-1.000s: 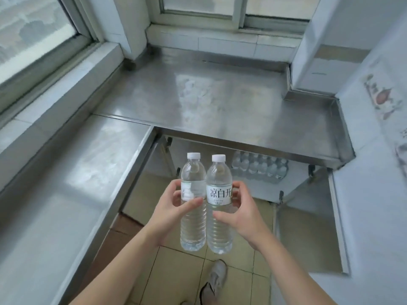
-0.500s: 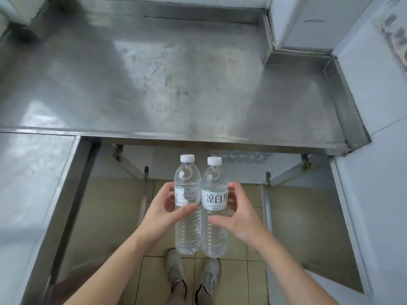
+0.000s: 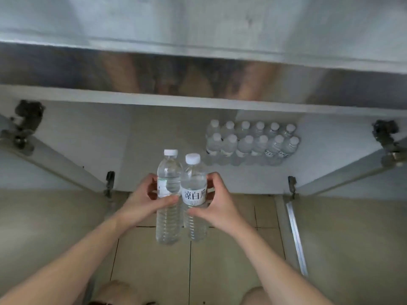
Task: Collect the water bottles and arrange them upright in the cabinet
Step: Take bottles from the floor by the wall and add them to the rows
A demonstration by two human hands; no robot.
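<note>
Head view, the only one we have: two clear water bottles front and centre, both upright and pressed side by side. The left hand [image 3: 143, 200] has its grip wrapped around the left bottle [image 3: 168, 194], thumb across the front; the right hand [image 3: 217, 204] is closed around the right bottle [image 3: 194, 194], the one with the white printed label. Both are held in the air over the tiled floor [image 3: 154, 260], just in front of the open cabinet [image 3: 171, 137]. Inside, at about 1 o'clock from the hands, a block of stored bottles [image 3: 252, 143] stands in two neat rows toward the back right. The steel worktop [image 3: 198, 23] runs across at 12 o'clock above the opening. This looks like the carry-in step, with the pair collected but not yet placed. Next call, by my reading: reach forward under the edge, keep both vertical, and set them on the cabinet floor just left of the rows.
</note>
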